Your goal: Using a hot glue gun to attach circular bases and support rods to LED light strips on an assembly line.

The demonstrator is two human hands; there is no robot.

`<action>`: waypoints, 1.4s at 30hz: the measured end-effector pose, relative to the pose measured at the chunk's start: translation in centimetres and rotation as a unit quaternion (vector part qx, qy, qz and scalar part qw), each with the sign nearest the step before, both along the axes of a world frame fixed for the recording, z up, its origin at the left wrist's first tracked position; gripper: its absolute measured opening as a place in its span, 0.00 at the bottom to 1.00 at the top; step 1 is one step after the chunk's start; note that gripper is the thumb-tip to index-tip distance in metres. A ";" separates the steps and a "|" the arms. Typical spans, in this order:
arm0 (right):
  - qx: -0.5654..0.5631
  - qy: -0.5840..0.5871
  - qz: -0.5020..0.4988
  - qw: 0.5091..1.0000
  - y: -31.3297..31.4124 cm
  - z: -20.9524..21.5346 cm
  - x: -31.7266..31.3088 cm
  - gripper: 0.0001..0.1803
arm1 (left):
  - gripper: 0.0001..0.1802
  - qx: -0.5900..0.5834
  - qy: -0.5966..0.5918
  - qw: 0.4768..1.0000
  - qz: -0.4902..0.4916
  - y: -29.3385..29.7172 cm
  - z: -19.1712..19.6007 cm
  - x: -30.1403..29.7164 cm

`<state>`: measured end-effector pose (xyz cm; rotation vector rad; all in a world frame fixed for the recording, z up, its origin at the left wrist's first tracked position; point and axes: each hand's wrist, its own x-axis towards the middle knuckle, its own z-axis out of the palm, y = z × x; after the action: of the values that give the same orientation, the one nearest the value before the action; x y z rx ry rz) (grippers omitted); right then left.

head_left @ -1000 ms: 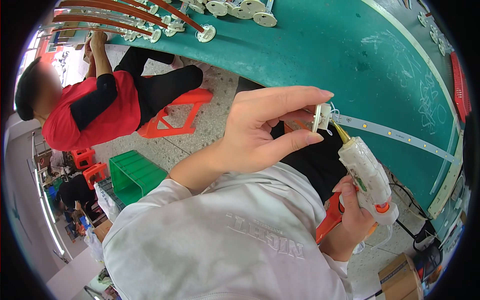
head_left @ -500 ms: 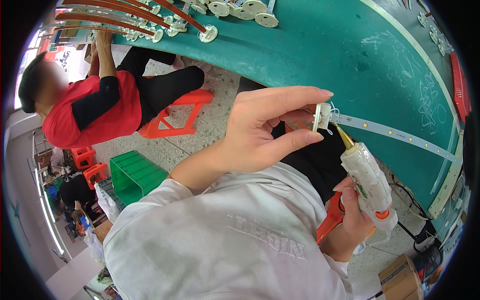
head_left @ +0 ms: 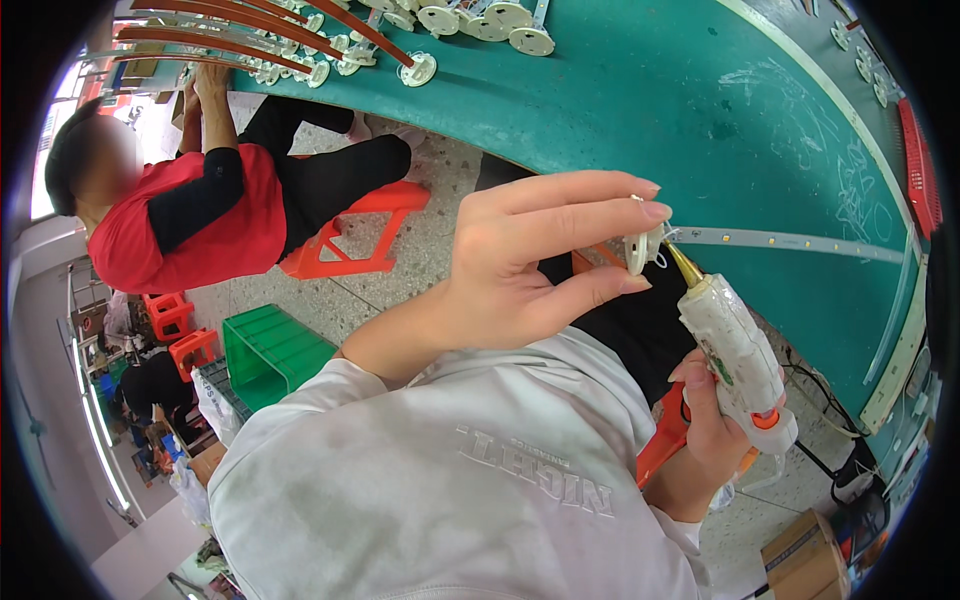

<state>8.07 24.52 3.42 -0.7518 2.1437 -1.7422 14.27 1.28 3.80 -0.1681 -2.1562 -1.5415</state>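
Green workbench [head_left: 620,110] fills the far side of the head view, curving with the lens, with round white discs [head_left: 470,18] and reddish curved strips [head_left: 230,45] laid out along its far left end. Seated at that far left end on an orange stool [head_left: 350,235], another person in a red top [head_left: 180,220] reaches onto the bench. A green crate [head_left: 270,350] stands on the speckled floor below.

Nearer, the wearer's left hand [head_left: 520,270] is raised, thumb and forefinger pinched on a small white disc [head_left: 637,252], the other fingers extended. A pale thin strip [head_left: 790,241] runs from the disc to the right across the bench. The right hand [head_left: 715,420] is wrapped tightly around a white glue gun [head_left: 735,350] with an orange trigger; its brass nozzle points up, its tip just beside the disc, seemingly touching.

Gluing the strip's end to the disc appears to be the step in hand. I judge the next move calls for a steady pinch and a small squeeze, keeping hot glue off the fingertips.
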 end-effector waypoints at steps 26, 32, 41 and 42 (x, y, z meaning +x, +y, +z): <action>0.001 0.040 -0.002 0.999 0.4 -0.2 0.2 0.14 | 0.30 0.019 -0.004 1.000 0.001 0.5 -0.3 0.6; 0.001 0.007 -0.011 1.000 0.2 0.0 0.1 0.14 | 0.30 0.054 0.009 0.998 -0.009 0.5 -0.5 0.3; 0.005 0.002 -0.022 1.000 0.0 0.0 0.3 0.12 | 0.30 0.124 -0.025 0.992 -0.027 0.8 -0.6 0.5; 0.005 0.002 -0.022 1.000 0.4 -0.1 0.1 0.12 | 0.30 0.123 -0.025 0.992 -0.027 0.8 -0.6 0.6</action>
<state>8.12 24.94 3.29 -0.7114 2.1854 -1.7521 14.82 2.09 3.23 -0.1067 -1.9907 -1.8447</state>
